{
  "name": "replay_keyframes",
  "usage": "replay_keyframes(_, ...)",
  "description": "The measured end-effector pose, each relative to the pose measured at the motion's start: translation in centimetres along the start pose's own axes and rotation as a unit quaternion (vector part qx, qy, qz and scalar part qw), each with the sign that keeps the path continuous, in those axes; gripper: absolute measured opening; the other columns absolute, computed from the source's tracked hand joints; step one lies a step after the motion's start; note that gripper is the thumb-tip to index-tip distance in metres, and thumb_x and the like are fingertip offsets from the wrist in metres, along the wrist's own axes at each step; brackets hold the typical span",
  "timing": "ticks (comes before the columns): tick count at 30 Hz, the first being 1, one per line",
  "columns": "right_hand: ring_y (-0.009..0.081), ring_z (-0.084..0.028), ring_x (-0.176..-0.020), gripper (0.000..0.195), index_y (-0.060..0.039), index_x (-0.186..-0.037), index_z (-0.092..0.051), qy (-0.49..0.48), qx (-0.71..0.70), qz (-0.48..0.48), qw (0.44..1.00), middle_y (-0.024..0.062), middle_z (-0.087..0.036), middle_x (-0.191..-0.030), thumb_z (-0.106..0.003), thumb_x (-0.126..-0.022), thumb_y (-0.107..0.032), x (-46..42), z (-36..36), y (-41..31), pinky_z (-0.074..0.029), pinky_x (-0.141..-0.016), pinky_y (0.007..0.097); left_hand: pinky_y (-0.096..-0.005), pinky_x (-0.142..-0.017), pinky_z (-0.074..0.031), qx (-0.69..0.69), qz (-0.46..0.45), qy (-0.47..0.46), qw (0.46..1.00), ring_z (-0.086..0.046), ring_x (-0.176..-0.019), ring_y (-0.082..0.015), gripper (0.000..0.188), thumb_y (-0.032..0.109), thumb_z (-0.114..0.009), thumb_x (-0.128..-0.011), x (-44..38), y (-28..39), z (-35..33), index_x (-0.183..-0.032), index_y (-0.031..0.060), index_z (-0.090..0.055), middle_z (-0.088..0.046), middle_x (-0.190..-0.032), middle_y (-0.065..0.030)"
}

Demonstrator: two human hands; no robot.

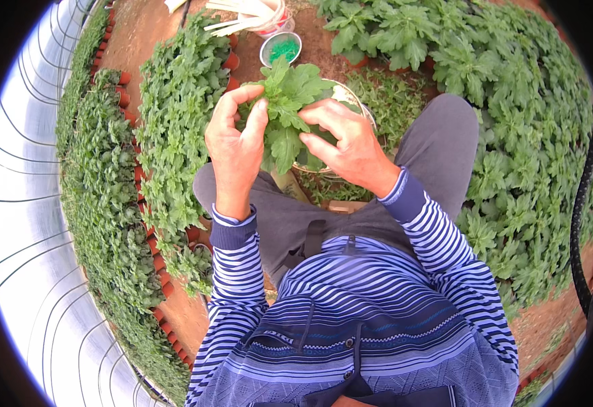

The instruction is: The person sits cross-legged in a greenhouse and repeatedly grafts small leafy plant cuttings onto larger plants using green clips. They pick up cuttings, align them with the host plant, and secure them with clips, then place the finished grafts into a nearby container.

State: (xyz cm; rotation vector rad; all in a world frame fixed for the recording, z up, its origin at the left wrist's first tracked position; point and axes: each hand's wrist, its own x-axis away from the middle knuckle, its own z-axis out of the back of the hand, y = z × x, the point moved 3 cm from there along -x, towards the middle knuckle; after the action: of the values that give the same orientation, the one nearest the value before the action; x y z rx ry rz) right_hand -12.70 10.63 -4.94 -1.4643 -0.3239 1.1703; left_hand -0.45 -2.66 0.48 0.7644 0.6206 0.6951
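Note:
A leafy green potted plant, chrysanthemum-like with lobed leaves (287, 104), stands between my knees. My left hand (236, 135) is at the left of its top shoot, thumb and forefinger close to the small upper leaves; whether they pinch one is unclear. On the other side my right hand (350, 140) has its thumb and fingers apart at the edges of the leaves. Behind that hand shows the pale rim of a round pot (367, 114), mostly covered by foliage and the hand.
Ahead stands a bowl of green ties or clips (284, 49), beside a bucket (282, 25) with pale sticks (235, 23) over it. Rows of potted plants (179, 127) line the left, dense foliage (520, 152) the right. Loose greenery (388, 99) lies on the soil.

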Motion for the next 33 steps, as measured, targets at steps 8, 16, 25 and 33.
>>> replay_keyframes(8,0.033,-0.065,-0.09,0.024,-0.0006,-0.109,-0.065,-0.004,-0.011,-0.039,0.999,0.0162,-0.065,-0.099,-0.062,-0.085,-0.001,-0.8,0.1,-0.4,-0.053,-0.079,0.0385,-0.0301,-0.078,-0.05,-0.052,-0.134,-0.017,0.989,-0.064,-0.087,-0.0197,0.022,0.003,-0.07,-0.083,-0.1,2.2,-1.0,-0.105,0.0022,-0.068,-0.066,-0.092,-0.007)
replay_keyframes(16,0.0307,-0.063,-0.091,0.021,-0.0046,-0.102,-0.069,-0.015,0.02,0.034,0.999,0.012,-0.066,-0.097,-0.064,-0.082,0.001,0.6,-1.3,0.6,-0.052,-0.08,0.0391,-0.0247,-0.06,-0.052,0.33,0.166,0.017,0.929,-0.063,-0.068,-0.0113,0.016,0.008,-0.062,-0.096,-0.2,-2.8,-0.8,-0.111,0.0023,-0.064,-0.069,-0.091,-0.0049)
replay_keyframes(25,0.0326,-0.063,-0.087,0.029,-0.0069,-0.106,-0.068,0.003,0.049,0.058,0.997,0.0121,-0.064,-0.092,-0.063,-0.08,0.002,-0.3,-1.4,0.5,-0.052,-0.076,0.0415,-0.0274,-0.064,-0.055,0.401,0.228,-0.006,0.887,-0.066,-0.071,-0.0151,0.019,0.01,-0.062,-0.096,-0.1,-4.1,-0.5,-0.113,0.0029,-0.063,-0.071,-0.091,-0.0083)
replay_keyframes(33,0.0355,-0.062,-0.089,0.041,-0.0041,-0.116,-0.063,-0.015,0.056,0.034,0.998,0.0159,-0.063,-0.094,-0.059,-0.076,0.004,-1.9,-1.1,-0.3,-0.051,-0.078,0.0437,-0.0244,-0.063,-0.054,0.409,0.238,0.004,0.881,-0.065,-0.071,-0.0126,0.016,0.01,-0.063,-0.096,0.1,-2.3,-1.6,-0.109,0.0006,-0.062,-0.07,-0.089,-0.0077)
